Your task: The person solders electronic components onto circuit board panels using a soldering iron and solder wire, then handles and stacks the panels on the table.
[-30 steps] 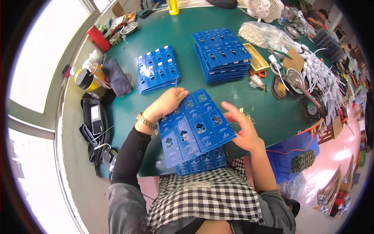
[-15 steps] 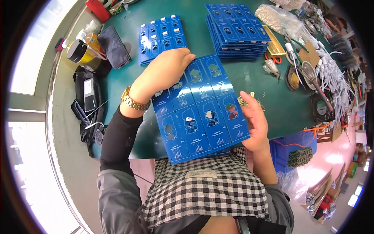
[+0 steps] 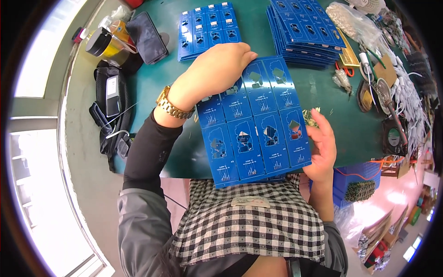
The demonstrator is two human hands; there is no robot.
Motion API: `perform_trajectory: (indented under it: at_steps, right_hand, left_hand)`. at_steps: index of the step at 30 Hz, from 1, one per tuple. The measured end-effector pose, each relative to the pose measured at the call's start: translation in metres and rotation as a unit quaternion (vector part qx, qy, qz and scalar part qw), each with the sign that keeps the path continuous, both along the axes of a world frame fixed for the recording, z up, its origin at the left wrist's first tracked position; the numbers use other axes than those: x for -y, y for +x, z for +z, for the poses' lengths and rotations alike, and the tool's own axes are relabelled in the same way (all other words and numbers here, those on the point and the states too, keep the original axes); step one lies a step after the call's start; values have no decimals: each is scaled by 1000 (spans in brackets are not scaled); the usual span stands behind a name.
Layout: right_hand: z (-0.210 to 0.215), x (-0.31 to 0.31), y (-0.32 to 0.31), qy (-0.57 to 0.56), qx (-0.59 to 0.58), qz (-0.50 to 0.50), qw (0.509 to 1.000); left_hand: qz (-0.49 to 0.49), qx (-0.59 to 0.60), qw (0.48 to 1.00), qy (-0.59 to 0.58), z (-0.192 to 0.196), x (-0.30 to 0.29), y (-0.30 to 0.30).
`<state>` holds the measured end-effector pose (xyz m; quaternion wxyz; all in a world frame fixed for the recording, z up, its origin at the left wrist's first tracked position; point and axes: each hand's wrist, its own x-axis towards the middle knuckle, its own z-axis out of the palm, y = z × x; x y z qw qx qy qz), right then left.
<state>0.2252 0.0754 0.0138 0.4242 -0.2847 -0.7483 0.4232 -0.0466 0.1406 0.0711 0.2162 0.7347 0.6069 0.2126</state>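
Observation:
A blue printed circuit board panel [image 3: 258, 152], divided into several small boards with cut-out openings, is tilted in front of me above the table's near edge. My left hand [image 3: 221, 69], wearing a gold watch, reaches over its upper left part with the fingers closed at the far edge. My right hand [image 3: 321, 150] grips the right edge near the lower corner; part of its fingers is hidden behind the panel. Beyond my left hand lies a low stack of blue panels [image 3: 210, 30] carrying white connectors. A taller stack of blue panels [image 3: 307, 32] stands at the far right.
On the green table [image 3: 159, 87] are a phone [image 3: 146, 38], a jar [image 3: 104, 46] and a black pouch [image 3: 110, 113] at left. Right of the tall stack lie a gold tray [image 3: 349, 53], scissors and a heap of white cables [image 3: 408, 94]. A blue crate [image 3: 355, 177] sits below the table edge.
The camera view has shifted, so the table things appear farther up and to the right. Both hands keep their hold on the panel, which stays tilted in nearly the same pose.

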Motion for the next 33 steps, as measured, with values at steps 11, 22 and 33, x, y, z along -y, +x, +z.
perform_trajectory:
  at_steps: [11, 22, 33]
  right_hand:
    - [-24, -1, 27, -106, -16, -157, 982]
    - [-25, 9, 54, 11, 237, 57, 970]
    - [-30, -3, 48, 80, 276, 133, 948]
  left_hand:
    - [-14, 11, 1000, -14, 0, 4, 11]
    - [-77, 25, 995, 50, -23, -11, 6]
    - [-30, 25, 999, -13, -19, -25, -3]
